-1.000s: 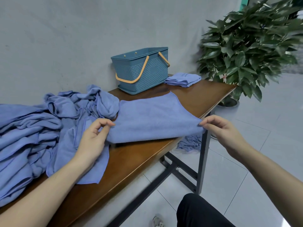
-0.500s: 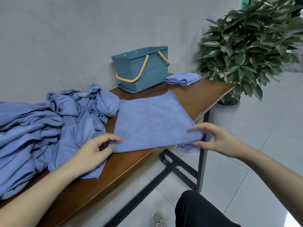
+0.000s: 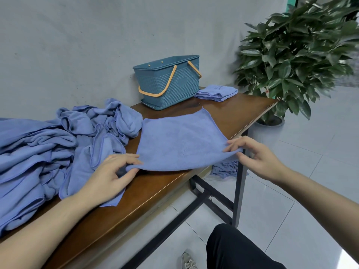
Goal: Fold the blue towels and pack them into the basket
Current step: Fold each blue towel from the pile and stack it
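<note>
Blue towel [image 3: 180,140] now flat before basket [image 3: 169,82] | our left hand [image 3: 108,177], right hand [image 3: 258,156] pinch near corners, re-gripped | next fold pending.

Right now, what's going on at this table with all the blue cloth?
A person is folding towels. The left hand and right hand each pinch a near corner of a spread blue towel on the wooden table. An unfolded pile lies on the left. The basket stands at the back beside a small folded stack. One more towel lies on the floor under the table.
</note>
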A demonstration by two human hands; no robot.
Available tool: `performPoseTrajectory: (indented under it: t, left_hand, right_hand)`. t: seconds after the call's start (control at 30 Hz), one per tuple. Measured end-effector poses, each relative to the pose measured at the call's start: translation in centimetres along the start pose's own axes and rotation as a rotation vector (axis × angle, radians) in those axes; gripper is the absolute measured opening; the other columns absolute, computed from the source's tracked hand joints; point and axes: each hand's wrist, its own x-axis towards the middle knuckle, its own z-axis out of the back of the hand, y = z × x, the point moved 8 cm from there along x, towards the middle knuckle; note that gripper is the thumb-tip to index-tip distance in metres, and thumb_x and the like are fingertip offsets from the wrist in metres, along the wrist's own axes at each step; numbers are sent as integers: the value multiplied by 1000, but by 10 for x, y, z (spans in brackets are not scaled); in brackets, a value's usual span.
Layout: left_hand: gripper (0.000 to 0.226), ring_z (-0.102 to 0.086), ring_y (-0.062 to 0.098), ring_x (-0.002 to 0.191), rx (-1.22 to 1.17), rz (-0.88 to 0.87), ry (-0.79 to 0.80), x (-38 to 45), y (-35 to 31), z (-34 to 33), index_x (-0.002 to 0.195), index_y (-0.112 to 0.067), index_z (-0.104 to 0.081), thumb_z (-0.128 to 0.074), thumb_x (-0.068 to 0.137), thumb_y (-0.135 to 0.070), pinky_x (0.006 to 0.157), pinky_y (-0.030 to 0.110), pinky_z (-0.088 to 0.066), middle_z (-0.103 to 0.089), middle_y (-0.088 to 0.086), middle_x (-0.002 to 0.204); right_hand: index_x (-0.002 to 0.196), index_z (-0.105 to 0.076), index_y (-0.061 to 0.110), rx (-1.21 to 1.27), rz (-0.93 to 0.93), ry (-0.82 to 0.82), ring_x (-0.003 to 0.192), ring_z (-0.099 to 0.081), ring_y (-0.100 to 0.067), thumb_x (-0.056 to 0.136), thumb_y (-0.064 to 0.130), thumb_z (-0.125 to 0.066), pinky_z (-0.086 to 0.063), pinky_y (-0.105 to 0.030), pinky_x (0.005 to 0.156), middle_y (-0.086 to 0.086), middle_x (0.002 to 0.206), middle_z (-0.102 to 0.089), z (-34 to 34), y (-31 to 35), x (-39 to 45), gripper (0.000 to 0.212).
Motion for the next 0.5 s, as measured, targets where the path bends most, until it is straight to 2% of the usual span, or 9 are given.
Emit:
performPoseTrajectory:
  t: [0.07,0.13,0.2,0.27,0.37,0.43,0.5]
  left_hand:
    - [16,-62,1,107,-153,84,-27,2,2,0,102,-41,-64,-59,88,-46,95,17,-45,-67,-21,109]
    - [9,-62,0,98,-301,138,-71,7,-1,0,99,-39,-62,-66,94,-34,86,11,-45,-66,-19,102]
    - [25,-60,1,89,-367,171,-131,13,-2,3,91,-36,-64,-64,97,-12,78,10,-44,-65,-20,94]
    - [34,-59,0,86,-395,192,-150,19,-2,5,79,-38,-68,-59,94,-8,81,9,-42,-65,-19,88]
    - [53,-58,-2,84,-455,224,-80,26,-4,1,64,-30,-73,-51,94,8,84,9,-39,-63,-20,83]
    - [59,-58,-3,86,-449,260,-12,27,-5,-3,71,-27,-77,-43,98,12,80,6,-38,-61,-21,84]
    - [53,-57,-3,95,-437,300,54,26,-4,-8,89,-27,-80,-40,101,7,85,5,-36,-60,-19,91]
  right_hand:
    - [104,-59,30,58,-30,-47,113,-62,-23,96,9,-53,-47,-45,96,7,108,-65,2,-4,1,23]
    - [102,-59,31,93,-59,-90,102,-61,-26,100,-3,-49,-44,-43,88,15,101,-61,5,-5,4,35]
    - [88,-64,36,103,-98,-88,91,-58,-21,96,-14,-42,-40,-34,84,16,92,-62,6,-5,8,55]
    - [75,-68,33,125,-122,-51,87,-57,-15,88,-17,-38,-39,-29,82,12,86,-65,5,-1,12,60]
    - [79,-75,24,244,-132,5,98,-60,-17,94,-16,-40,-42,-26,91,4,95,-68,3,4,14,55]
    - [94,-78,22,268,-125,66,110,-60,-16,97,-10,-45,-42,-22,97,4,108,-69,2,7,14,46]
    - [110,-76,22,288,-151,96,122,-57,-16,97,-10,-49,-42,-24,104,2,123,-66,2,4,14,44]
